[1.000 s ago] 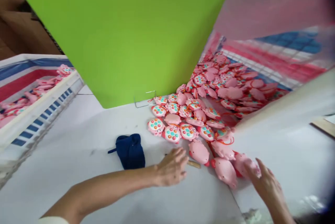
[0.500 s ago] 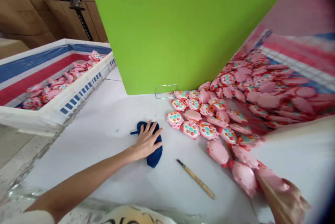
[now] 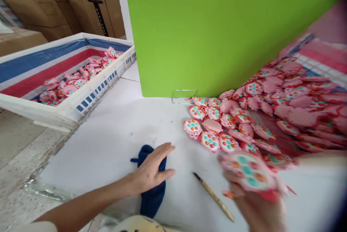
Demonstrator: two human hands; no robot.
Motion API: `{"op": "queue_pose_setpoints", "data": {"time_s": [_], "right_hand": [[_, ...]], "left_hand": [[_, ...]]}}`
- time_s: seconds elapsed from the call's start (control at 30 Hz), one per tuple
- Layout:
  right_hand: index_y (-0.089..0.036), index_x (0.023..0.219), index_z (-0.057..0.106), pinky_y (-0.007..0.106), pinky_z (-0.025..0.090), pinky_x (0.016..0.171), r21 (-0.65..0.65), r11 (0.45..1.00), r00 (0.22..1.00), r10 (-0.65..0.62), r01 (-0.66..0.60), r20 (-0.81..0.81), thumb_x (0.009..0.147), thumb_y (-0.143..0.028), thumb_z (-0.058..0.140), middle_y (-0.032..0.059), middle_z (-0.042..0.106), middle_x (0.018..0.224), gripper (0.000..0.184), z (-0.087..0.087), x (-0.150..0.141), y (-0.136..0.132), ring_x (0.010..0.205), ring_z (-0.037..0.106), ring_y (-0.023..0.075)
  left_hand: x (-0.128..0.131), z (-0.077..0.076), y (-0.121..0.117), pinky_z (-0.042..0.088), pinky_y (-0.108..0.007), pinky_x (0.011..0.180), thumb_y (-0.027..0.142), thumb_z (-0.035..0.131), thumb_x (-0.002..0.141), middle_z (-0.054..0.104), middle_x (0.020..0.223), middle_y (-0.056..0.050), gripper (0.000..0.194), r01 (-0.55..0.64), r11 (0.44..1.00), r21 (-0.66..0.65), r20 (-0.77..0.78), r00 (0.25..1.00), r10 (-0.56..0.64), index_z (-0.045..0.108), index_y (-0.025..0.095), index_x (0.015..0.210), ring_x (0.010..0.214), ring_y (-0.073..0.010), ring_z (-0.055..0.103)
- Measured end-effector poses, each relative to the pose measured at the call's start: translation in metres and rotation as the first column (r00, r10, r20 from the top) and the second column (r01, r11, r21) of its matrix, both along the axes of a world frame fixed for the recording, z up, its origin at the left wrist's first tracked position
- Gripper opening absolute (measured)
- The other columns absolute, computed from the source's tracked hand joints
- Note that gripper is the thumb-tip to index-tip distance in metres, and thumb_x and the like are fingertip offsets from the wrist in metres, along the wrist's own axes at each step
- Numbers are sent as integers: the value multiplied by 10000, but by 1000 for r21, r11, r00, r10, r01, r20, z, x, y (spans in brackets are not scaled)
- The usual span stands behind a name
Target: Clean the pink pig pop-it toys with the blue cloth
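The right hand point(image 3: 260, 208)'s grip is wrapped around a pink toy point(image 3: 249, 170), blurred and lifted over the counter point(image 3: 108, 130) toward its near right corner. The left hand point(image 3: 150, 170), thumb apart and grasping nothing, is over a blue cloth point(image 3: 153, 201) by the near edge, a wooden-handled tool point(image 3: 217, 200) lying between the hands. Farther out, many loose toys point(image 3: 213, 125) heap toward the right edge, apparently left to handle, while a crate point(image 3: 93, 81) beyond the left edge holds others, perhaps done.
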State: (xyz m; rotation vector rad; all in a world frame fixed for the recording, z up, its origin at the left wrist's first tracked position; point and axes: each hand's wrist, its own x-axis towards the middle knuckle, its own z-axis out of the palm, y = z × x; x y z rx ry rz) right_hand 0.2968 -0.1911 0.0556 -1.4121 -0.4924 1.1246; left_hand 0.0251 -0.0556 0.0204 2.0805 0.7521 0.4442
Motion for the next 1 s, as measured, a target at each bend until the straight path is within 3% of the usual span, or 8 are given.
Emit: {"op": "queue_pose_setpoints", "data": {"time_s": [0.07,0.2,0.37,0.47,0.57,0.67,0.87,1.0], "right_hand": [[-282,1000,618,208,362,382,9,998,903,56,-58,-426,769,-676,415,89,667,936,500,-11,-51,39,538,520,126],[-201,745,627,170,271,330,-54,971,805,161,-232,-571,730,-703,483,7,578,471,522,-28,-106,71,353,438,90],[-175,480,448,160,171,337,-248,921,916,208,-302,-343,714,-772,416,-56,345,297,642,-30,-98,74,289,234,30],[-190,481,456,199,317,367,-297,931,976,184,-210,-113,733,-737,437,-38,403,337,602,-22,-90,83,329,337,72],[-192,731,664,299,502,592,-183,980,975,110,-75,192,762,-698,430,58,675,654,558,-14,-86,93,634,614,203],[-193,926,698,323,501,765,-45,999,909,18,0,416,770,-653,467,102,703,979,538,-12,-90,93,926,620,255],[-182,1190,581,269,514,617,-44,999,948,17,-3,318,723,-524,631,46,701,875,581,-19,-119,79,710,613,182],[-173,1156,617,234,461,517,-63,998,907,52,-28,418,735,-518,621,-18,600,608,545,-21,-116,79,544,510,132]], "left_hand": [[18,17,15,391,-404,1012,423,577,810,393,1412,-124,697,-34,976,-213,148,987,67,270,237,1408,1246,-250,430],[29,28,38,496,-292,769,399,668,741,614,1088,-94,617,119,832,-541,269,963,37,469,170,1278,917,-195,600],[13,23,38,464,-244,706,315,774,629,629,916,-41,518,197,666,-719,324,944,71,584,145,1080,842,-172,588],[12,19,31,473,-261,718,279,802,589,629,961,-54,569,170,597,-784,333,927,173,557,156,1088,868,-182,586],[16,14,28,482,-260,654,280,801,587,631,868,-44,487,92,571,-816,345,870,353,551,137,979,771,-167,593],[20,8,26,467,-233,571,282,793,596,622,794,-16,444,41,530,-847,350,794,498,507,154,912,691,-146,589],[18,7,25,480,-250,624,411,707,692,647,848,-62,523,64,473,-879,319,815,483,503,146,1095,715,-143,599],[7,9,35,468,-248,605,410,722,678,640,804,-82,485,40,514,-857,278,875,395,575,89,1011,681,-146,596]]}}
